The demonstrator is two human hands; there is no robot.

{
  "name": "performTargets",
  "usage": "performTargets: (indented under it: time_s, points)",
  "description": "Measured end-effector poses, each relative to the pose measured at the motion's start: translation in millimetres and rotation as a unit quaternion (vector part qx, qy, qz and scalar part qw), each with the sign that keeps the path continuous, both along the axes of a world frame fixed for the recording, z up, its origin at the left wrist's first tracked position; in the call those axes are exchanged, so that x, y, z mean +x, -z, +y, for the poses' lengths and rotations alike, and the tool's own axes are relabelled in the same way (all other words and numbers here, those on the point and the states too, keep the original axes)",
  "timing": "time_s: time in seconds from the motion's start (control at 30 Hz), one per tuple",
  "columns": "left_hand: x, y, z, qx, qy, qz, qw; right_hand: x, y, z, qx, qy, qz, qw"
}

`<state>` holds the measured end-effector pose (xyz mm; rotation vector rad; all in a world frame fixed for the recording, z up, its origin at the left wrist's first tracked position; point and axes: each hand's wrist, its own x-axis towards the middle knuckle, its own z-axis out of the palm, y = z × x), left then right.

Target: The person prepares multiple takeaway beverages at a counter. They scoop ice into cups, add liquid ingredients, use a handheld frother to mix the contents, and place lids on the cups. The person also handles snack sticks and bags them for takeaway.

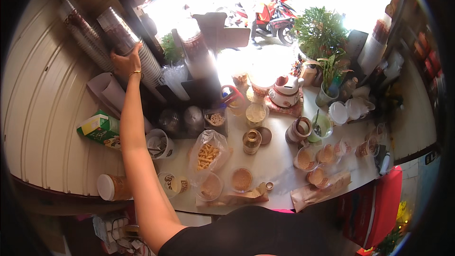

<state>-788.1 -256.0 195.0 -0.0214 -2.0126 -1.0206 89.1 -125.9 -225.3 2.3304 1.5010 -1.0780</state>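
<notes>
My left hand stretches to the far left, a gold bracelet on its wrist. Its thumb and fingers wrap around a tall, leaning stack of clear plastic cups with dark print. Beside it leans a second cup stack. My right hand is out of view. Before me on the white counter, a plastic cup with brown contents stands next to another filled cup. An uncapped bottle is near a clear bag of yellowish sticks.
Several filled cups crowd the right side near a brown jar and a green tub with a spoon. A lucky-cat figure sits farther back. Below my arm are a green carton and a white-lidded jar.
</notes>
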Motion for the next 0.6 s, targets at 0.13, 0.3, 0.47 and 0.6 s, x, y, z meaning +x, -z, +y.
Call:
performTargets:
  time_s: [0.13,0.3,0.47,0.6]
  points:
    - [2,5,8,0.014,-0.042,0.011,0.999,0,-1,-11,0.0,-0.002,0.001,1.0]
    - [-9,17,21,0.059,-0.072,0.05,0.994,7,3,-17,-0.002,-0.006,-0.001,1.0]
    - [-5,10,14,0.085,-0.031,-0.006,0.996,1,-15,-7,-0.027,-0.042,-0.013,0.999]
    - [-11,10,4,0.071,0.029,0.012,0.997,24,-5,-11,-0.235,-0.259,-0.161,0.923]
